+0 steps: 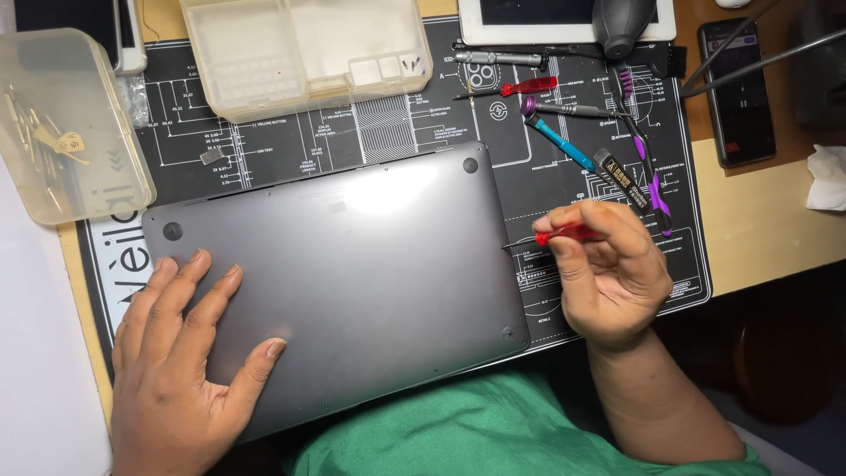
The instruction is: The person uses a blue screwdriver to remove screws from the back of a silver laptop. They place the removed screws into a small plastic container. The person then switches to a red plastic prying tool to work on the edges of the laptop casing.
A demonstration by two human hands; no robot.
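Laptop (352,264) lying bottom-up on a black repair mat (608,264), red screwdriver (564,234) poised at its right edge.

Left hand (181,361) rests open and flat on the grey base cover, fingers spread, steadying it; right hand (608,273) is closed around the red screwdriver, whose tip points at the cover's right side. The cover appears seated, so I judge opening has barely begun. Spare tools lie apart on the mat's upper right: another red driver (527,86), a blue one (560,143), purple tweezers (648,167). A clear parts tray (304,53) sits above, a lidded box (66,123) of small parts at left. The desk (758,229) is wooden and cluttered, with a phone (738,88) at right.
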